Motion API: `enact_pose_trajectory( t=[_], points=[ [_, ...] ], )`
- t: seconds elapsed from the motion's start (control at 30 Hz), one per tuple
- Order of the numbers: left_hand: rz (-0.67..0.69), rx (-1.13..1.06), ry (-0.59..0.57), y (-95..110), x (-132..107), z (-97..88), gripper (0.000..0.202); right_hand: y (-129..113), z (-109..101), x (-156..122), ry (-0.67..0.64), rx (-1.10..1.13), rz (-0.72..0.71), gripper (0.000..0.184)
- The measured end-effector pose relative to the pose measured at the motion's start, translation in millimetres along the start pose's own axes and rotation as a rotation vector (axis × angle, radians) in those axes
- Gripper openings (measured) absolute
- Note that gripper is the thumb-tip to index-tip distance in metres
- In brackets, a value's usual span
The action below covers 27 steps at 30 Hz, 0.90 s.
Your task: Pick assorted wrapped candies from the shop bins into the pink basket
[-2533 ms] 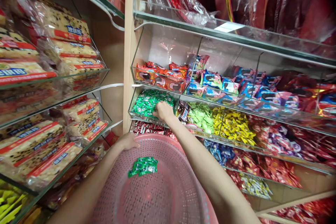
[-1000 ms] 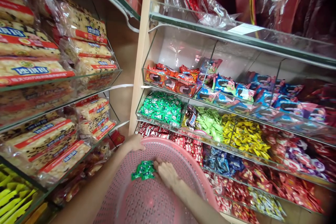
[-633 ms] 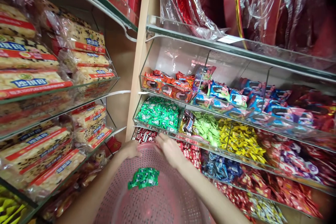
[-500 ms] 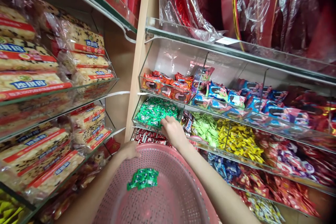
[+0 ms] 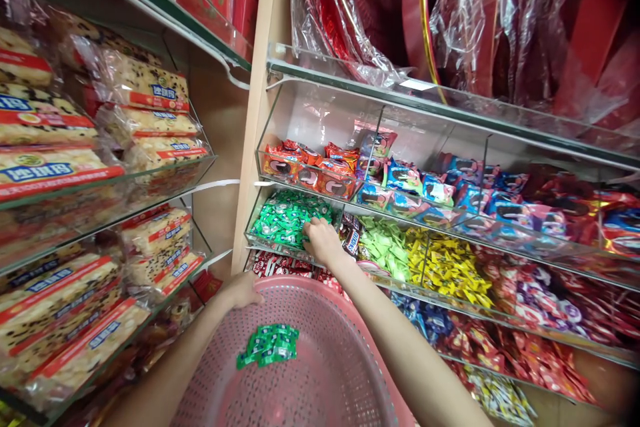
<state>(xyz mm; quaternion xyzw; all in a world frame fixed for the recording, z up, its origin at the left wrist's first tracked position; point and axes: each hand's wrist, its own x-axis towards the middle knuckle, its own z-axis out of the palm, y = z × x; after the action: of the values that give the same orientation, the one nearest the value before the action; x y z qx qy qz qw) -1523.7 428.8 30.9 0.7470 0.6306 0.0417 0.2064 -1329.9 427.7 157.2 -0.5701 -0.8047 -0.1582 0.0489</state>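
L hand (image 5: 244, 291) gripping pink perforated plastic basket (image 5: 325, 373), far-L edge; R hand (image 5: 321, 240) at green-wrapped sweets (image 5: 280, 213), front-R corner of clear bin (image 5: 270, 242), can't tell grip

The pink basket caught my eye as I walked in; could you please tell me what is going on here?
A person's left hand grips the rim of the pink basket, where a small pile of green-wrapped sweets lies. The right hand is at a clear bin on the shelves, its fingers at the heap of matching sweets there. Whether it has hold of any is hidden from this view.
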Motion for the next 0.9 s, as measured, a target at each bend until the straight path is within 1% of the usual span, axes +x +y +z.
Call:
enact_pose_trajectory(
  t=[0.17,0.3,0.43,0.5,0.57,0.63,0.7,0.77,0.87,0.9],
  points=[
    [0.02,-0.021,-0.023,-3.9,0.6,3.3,0.031,1.2,4.1,4.0,0.049,0.059,0.012,0.02],
    [-0.005,-0.037,-0.033,-5.8,1.8,6.2,0.033,4.9,9.3,7.1,0.088,0.125,0.044,0.02],
    [0.007,-0.041,-0.043,-6.7,3.6,8.1,0.032,8.1,4.6,5.2,0.19,0.22,0.06,0.016],
    [0.019,-0.044,-0.052,-7.2,5.1,8.5,0.03,4.6,-1.9,-2.8,0.272,0.31,0.047,0.014],
    [0.02,-0.046,-0.054,-7.3,6.8,8.5,0.03,-4.2,-5.7,-17.6,0.34,0.426,-0.003,0.014],
    [0.017,-0.046,-0.042,-6.6,8.1,8.4,0.032,-16.9,0.0,-37.5,0.341,0.538,-0.091,0.014],
    [0.029,-0.038,-0.027,-4.9,8.7,7.9,0.032,-29.7,19.8,-58.7,0.252,0.613,-0.18,0.013],
    [0.049,-0.025,-0.027,-2.6,8.3,7.0,0.031,-39.1,51.9,-76.7,0.097,0.633,-0.216,0.014],
    [0.054,-0.005,-0.04,1.1,6.8,5.4,0.031,-44.1,105.5,-92.6,-0.148,0.577,-0.178,0.017],
    [0.045,0.001,-0.041,2.1,6.3,4.9,0.032,-44.1,120.2,-94.8,-0.203,0.546,-0.165,0.018]
  ],
)
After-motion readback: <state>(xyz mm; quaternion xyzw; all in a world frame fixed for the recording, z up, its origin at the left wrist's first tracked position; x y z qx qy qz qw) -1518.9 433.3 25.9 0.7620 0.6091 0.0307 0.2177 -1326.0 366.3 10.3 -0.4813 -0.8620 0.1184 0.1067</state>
